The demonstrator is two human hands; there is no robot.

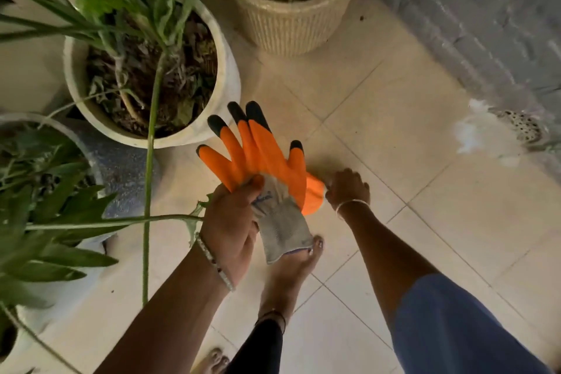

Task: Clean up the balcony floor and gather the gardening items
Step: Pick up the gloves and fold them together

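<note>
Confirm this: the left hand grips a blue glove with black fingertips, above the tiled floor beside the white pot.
Not right. The head view shows the glove that the left hand grips is orange, not blue; black fingertips, tiled floor and white pot stand.

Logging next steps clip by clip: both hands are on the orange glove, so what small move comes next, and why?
Likely let the right hand release and leave the glove to the left hand, which grips it by the grey cuff; the right only pinches an orange edge.
</note>
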